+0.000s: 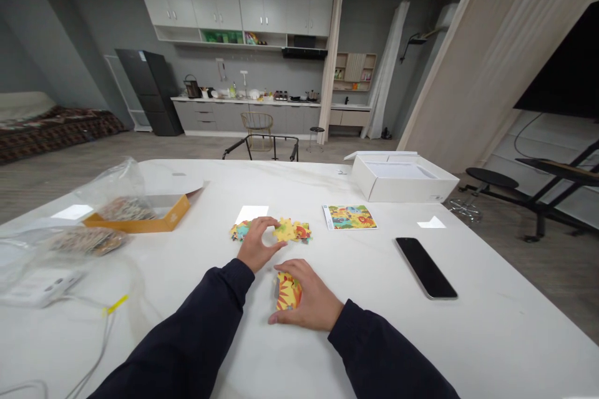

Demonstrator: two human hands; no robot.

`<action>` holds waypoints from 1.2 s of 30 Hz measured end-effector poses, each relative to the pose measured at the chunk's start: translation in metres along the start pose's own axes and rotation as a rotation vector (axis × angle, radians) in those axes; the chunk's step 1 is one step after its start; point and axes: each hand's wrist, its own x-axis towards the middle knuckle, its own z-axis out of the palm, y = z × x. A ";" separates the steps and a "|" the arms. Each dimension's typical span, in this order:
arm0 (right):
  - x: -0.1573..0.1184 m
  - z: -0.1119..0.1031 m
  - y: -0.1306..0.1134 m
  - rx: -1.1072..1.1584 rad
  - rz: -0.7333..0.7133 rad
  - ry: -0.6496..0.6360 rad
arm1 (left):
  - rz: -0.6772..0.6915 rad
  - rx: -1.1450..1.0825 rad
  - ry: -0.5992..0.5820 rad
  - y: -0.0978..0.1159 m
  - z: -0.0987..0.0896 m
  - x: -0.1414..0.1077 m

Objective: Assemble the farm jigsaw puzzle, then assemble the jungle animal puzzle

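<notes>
My left hand (259, 245) reaches over a loose row of colourful jigsaw pieces (242, 231) in the middle of the white table. Its thumb and index finger curve around a yellow puzzle piece (283, 230) and seem to pinch its edges. Another piece with an orange lion picture (303, 232) lies just to the right. Closer to me, my right hand (311, 299) is closed around red and yellow puzzle pieces (289, 291), which stand on edge between thumb and fingers. How many it holds is hidden. Behind the hands lies a printed picture card (350, 216) with a matching animal scene.
At the left, an orange box tray (175, 215) and plastic bags of pieces (87, 240) lie near a white power strip (44, 286) with cables. A black phone (425, 268) rests at right. Behind it stands an open white box (402, 177).
</notes>
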 end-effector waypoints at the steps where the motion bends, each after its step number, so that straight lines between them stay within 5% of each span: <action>1: 0.000 0.000 0.000 -0.006 -0.004 -0.008 | -0.006 -0.009 0.002 0.004 -0.006 -0.003; 11: 0.003 0.001 0.001 0.283 0.237 0.077 | -0.013 -0.264 -0.277 0.056 -0.055 -0.041; 18: 0.004 -0.002 -0.002 0.347 0.219 0.041 | -0.043 -0.276 -0.410 0.065 -0.051 -0.046; 23: 0.004 -0.004 -0.005 0.172 0.082 -0.017 | 0.004 -0.299 -0.527 0.064 -0.051 -0.047; 27: 0.000 -0.002 -0.002 -0.010 -0.047 -0.074 | 0.000 -0.304 -0.386 0.058 -0.048 -0.042; 31: -0.002 0.000 0.000 -0.087 -0.039 -0.059 | -0.064 -0.141 -0.144 0.037 -0.026 -0.024; 36: 0.000 0.001 0.001 -0.079 -0.033 -0.029 | 0.004 -0.012 -0.153 0.008 0.019 0.010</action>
